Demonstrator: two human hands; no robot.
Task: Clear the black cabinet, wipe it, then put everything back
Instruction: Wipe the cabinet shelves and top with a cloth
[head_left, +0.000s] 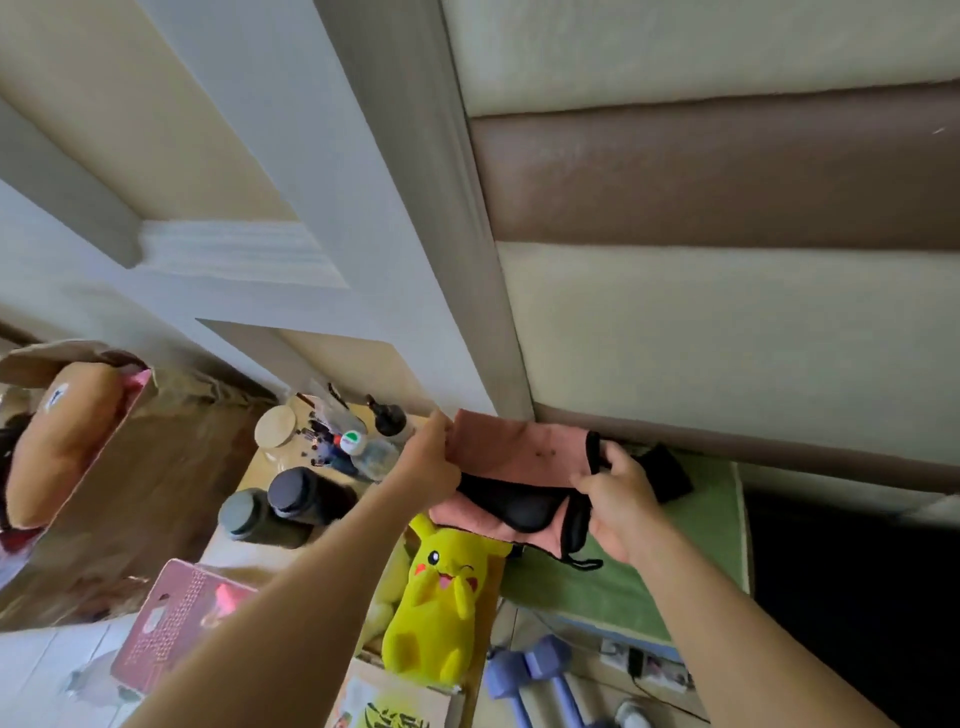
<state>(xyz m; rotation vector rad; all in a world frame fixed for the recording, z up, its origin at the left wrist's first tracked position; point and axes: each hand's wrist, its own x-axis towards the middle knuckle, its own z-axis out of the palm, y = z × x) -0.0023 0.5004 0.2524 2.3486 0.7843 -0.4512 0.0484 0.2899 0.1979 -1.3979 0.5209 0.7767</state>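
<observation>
The pink black-edged cloth (509, 449) looked soft, light and floppy, the left hand (431, 457) pinching its nine o'clock edge, the right hand (621, 501) gripping three o'clock.

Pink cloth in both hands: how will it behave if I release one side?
Probably floppy: the pink cloth sags and folds between the left hand and right hand. Likely light, held up only by its edges. Its dangling black loop might snag.
</observation>
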